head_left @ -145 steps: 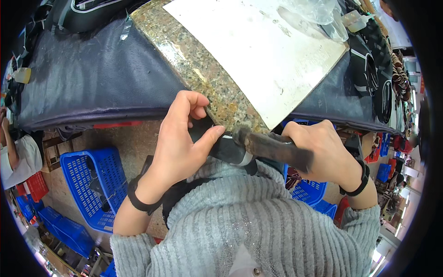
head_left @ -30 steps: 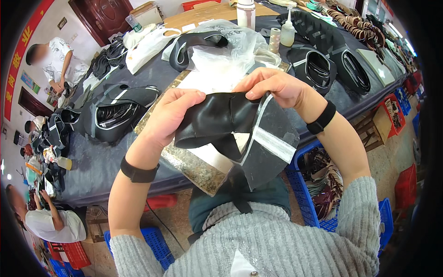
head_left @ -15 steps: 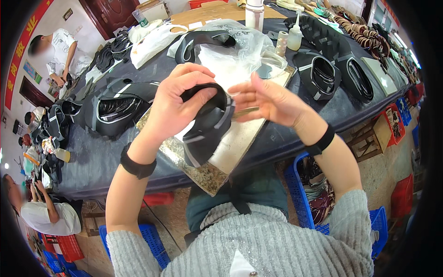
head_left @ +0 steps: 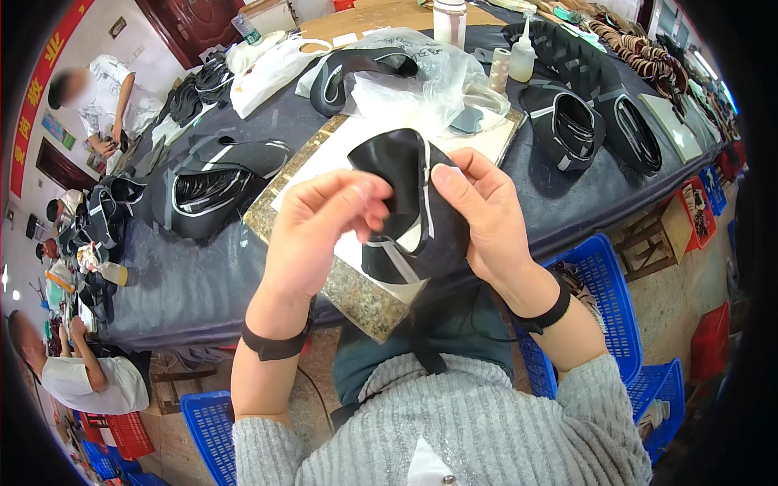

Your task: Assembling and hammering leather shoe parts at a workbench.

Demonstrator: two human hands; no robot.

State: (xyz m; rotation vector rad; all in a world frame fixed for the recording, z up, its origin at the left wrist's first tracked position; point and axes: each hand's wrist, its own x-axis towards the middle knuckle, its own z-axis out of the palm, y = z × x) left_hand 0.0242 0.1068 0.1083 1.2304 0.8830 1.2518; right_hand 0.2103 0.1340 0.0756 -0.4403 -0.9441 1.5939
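A black shoe upper (head_left: 444, 231) with pale grey tape along its edges is held up in front of me, its opening facing up and left. My right hand (head_left: 489, 212) grips its right side, thumb over the taped rim and fingers behind. My left hand (head_left: 328, 219) is at the left of the opening with fingers curled and thumb pressed in; whether anything is between them is hidden. Under the upper lies a speckled stone slab (head_left: 361, 301) partly covered by a white sheet (head_left: 306, 168).
Stacks of black uppers stand left (head_left: 207, 190) and right (head_left: 565, 125) on the dark-covered table (head_left: 186, 279). Behind the slab are a crumpled clear plastic bag (head_left: 442, 73), a squeeze bottle (head_left: 523, 58) and a white cup (head_left: 450, 23). Blue baskets (head_left: 604, 304) stand below. Two people work at left.
My right hand has gone from open beside the upper to gripping its right side. My left hand has let go of the rim and moved lower. The upper is turned and spread wider.
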